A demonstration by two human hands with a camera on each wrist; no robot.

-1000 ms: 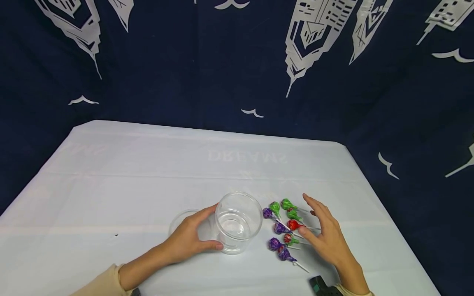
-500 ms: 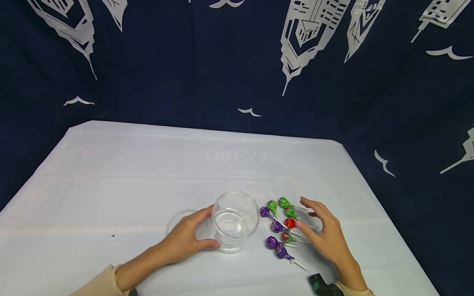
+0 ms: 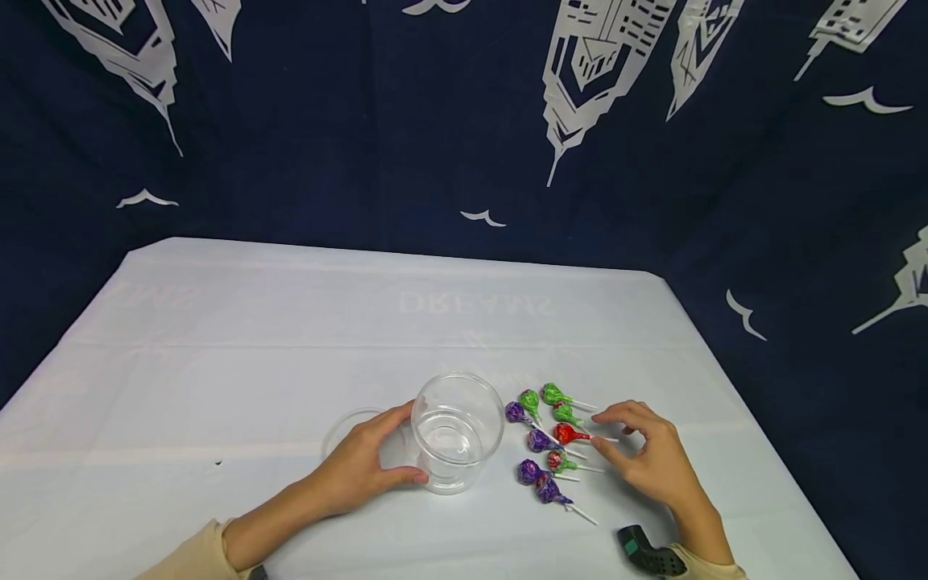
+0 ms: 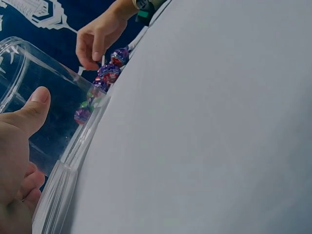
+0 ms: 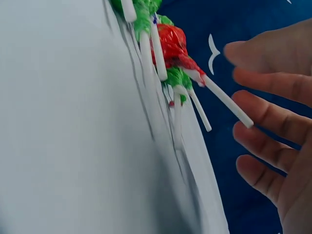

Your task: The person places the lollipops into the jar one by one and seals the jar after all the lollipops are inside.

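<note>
Red-wrapped round lollipop (image 3: 563, 433) on a white stick, set on the white cloth-covered tabletop (image 3: 217, 362) amid a loose cluster, pointing stick-end toward the right hand (image 3: 656, 459). On that hand, only a narrow gap between thumb and forefinger, right at the red lollipop's stick; in the right wrist view, other fingers loosely bent beside the stick's free end, contact impossible to tell. Around the red one: three green-wrapped lollipops (image 3: 553, 394) toward the far side; four purple-wrapped lollipops (image 3: 529, 471) along the left and near sides, two of these touching at the near end; one red-and-green-wrapped lollipop (image 3: 557, 461) just nearer than the red. White sticks mostly aimed rightward.

Just left of the cluster, a clear, round, open-topped jar (image 3: 453, 477), upright on the tabletop. Gripped from its left side by the left hand (image 3: 366, 471), with thumb against the near wall and fingers curved round the far side. Beside the jar, a flat clear disc (image 3: 344, 421), partly hidden behind the left hand.

At the right wrist, a dark wrist-worn device (image 3: 648, 554); on both arms, beige sleeves (image 3: 190, 554). Beyond the tabletop, a navy cloth (image 3: 326, 145) printed with white towers and birds.
</note>
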